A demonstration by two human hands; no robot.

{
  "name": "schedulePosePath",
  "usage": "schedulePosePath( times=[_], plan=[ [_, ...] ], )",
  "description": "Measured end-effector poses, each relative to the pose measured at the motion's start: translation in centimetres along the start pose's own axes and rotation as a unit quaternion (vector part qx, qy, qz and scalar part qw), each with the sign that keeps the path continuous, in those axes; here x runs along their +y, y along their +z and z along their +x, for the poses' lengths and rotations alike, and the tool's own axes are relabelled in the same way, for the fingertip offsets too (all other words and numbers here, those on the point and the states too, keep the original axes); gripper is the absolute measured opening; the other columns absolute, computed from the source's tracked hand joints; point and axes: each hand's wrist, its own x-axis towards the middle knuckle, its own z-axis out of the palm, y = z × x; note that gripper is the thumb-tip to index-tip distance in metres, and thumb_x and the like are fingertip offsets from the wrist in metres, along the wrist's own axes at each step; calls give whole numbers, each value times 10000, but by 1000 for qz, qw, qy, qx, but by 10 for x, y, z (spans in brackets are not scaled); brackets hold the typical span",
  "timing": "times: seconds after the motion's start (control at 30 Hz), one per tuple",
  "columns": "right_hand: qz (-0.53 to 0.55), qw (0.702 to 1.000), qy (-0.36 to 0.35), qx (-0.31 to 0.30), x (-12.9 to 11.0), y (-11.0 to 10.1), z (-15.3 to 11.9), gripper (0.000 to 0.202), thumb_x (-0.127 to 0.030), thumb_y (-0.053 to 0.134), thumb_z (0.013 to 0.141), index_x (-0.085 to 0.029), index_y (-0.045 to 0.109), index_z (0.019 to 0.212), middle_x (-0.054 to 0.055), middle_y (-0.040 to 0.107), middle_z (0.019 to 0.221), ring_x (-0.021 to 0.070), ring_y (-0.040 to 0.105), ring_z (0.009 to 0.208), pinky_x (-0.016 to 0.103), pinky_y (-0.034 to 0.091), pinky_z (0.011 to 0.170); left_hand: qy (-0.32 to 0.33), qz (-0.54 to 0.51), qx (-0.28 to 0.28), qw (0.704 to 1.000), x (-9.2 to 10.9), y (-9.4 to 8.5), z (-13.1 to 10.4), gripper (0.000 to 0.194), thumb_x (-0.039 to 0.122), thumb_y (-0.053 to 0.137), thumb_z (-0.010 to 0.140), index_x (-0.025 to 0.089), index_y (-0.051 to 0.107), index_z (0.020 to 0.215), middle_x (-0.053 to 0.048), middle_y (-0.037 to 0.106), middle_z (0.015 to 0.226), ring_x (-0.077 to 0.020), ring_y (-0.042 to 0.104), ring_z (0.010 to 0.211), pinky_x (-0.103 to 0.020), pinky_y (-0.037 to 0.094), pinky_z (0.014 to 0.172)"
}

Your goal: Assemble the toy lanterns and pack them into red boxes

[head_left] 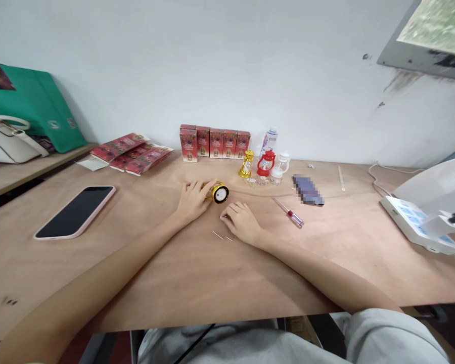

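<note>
My left hand is wrapped round a small gold lantern, which lies on its side with its round base turned towards me. To the right, my right hand rests on the table with its fingers curled and thumb drawn in; anything in them is hidden or too small to name. A thin bent metal wire lies just below those fingers. Beyond the hands stand a gold lantern, a red lantern and a white lantern, with small loose pieces in front of them.
A screwdriver and a dark phone lie to the right, a pink-cased phone to the left. Red boxes line the wall beside a bottle. Flattened cartons lie back left; a power strip sits far right.
</note>
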Motion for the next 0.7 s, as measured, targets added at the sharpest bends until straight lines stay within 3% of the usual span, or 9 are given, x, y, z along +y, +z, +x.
schedulePosePath(
  times=[0.17,0.37,0.53,0.7],
  plan=[
    [28,989,-45,137,-1,-3,-4,141,-250,519,902,-186,634,851,73,605,900,190,493,833,323,395,748,21,-1,5,1000,-3,3,0,514,183,500,825,227,457,1335,-102,587,1230,-265,523,1109,-399,323,866],
    [160,946,-53,275,-2,-8,-6,144,-227,497,915,-191,595,817,12,592,682,138,545,678,275,441,655,83,-28,-4,996,-6,7,1,526,138,475,812,213,454,1332,-112,593,1227,-247,539,1104,-386,316,853],
    [241,932,36,270,1,-8,-5,104,-251,507,897,-193,584,862,27,676,808,129,637,745,255,490,691,120,-53,-10,991,-7,6,1,519,138,468,816,226,448,1327,-103,581,1261,-232,545,1104,-377,309,860],
    [302,924,37,231,3,-6,-3,95,-268,549,859,-194,595,821,19,691,775,139,663,730,254,508,683,127,-55,-8,990,-5,4,1,534,108,454,793,223,456,1315,-100,582,1262,-229,555,1101,-371,313,844]
  ],
)
